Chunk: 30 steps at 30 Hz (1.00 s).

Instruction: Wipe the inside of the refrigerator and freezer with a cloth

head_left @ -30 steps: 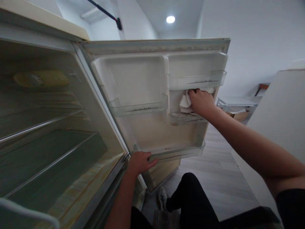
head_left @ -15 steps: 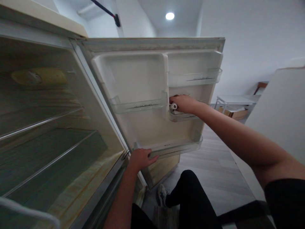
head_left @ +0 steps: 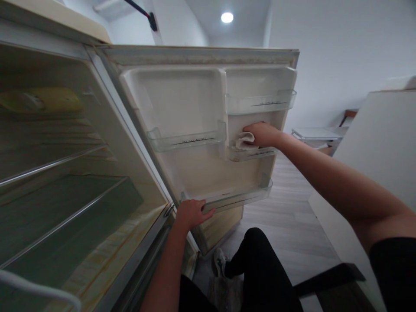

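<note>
An open fridge door (head_left: pixel 182 99) faces me, its inner side fitted with clear plastic bins. My right hand (head_left: pixel 261 133) is closed on a white cloth (head_left: pixel 243 140), pressed against the door liner just above the small middle-right bin (head_left: pixel 250 153). My left hand (head_left: pixel 191 213) grips the near end of the lowest door bin (head_left: pixel 237 197), fingers curled over its rim. An upper right bin (head_left: pixel 260 104) and a left bin (head_left: pixel 185 139) hold nothing that I can see.
The fridge interior (head_left: pixel 65 182) with wire-edged shelves fills the left. A white counter or cabinet (head_left: pixel 377 143) stands at right. A low white table (head_left: pixel 316 133) sits on the wooden floor behind. My leg and shoe (head_left: pixel 221 262) are below the door.
My right hand moved the cloth from the right part of the compartment to its left wall, then slightly back right. The left hand kept its grip on the lowest bin.
</note>
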### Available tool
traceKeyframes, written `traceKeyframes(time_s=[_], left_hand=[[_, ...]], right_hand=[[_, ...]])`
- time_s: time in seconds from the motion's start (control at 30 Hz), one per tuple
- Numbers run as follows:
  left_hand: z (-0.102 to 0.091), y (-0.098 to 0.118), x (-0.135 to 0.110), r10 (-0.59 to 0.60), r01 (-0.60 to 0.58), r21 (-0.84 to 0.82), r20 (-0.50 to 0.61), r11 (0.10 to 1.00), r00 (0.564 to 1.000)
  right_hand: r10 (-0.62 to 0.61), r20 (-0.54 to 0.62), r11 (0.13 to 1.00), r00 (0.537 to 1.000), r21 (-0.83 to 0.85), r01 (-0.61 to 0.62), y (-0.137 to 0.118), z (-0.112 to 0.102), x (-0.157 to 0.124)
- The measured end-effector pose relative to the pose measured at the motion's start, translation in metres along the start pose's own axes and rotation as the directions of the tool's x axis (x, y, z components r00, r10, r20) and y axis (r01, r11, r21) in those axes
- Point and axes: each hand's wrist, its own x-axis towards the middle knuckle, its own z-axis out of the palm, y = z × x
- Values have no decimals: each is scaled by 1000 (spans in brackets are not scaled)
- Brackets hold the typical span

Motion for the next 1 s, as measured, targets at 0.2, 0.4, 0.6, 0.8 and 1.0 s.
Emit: traceKeyframes(time_s=[0.2, 0.4, 0.6, 0.8, 1.0], left_hand=[[2, -3, -3, 9, -9, -15, -11, 1000, 1000], [0, -5, -6, 0, 0, -26, 5, 1000, 1000], [-1, -5, -6, 15, -15, -24, 4, 1000, 1000], [1, -7, -8, 24, -25, -14, -14, 1000, 1000], [3, -11, -9, 47, -48, -36, -5, 998, 999]], right_hand=[[-335, -26, 856, 942, 410, 315, -24, -10, -4], [-256, 56, 886, 965, 412, 211, -19, -9, -9], [-117, 191, 929, 975, 368, 40, 11, -7, -17], [-101, 223, 890, 969, 456, -12, 29, -7, -31], [-103, 302, 927, 948, 376, -19, 26, -16, -32]])
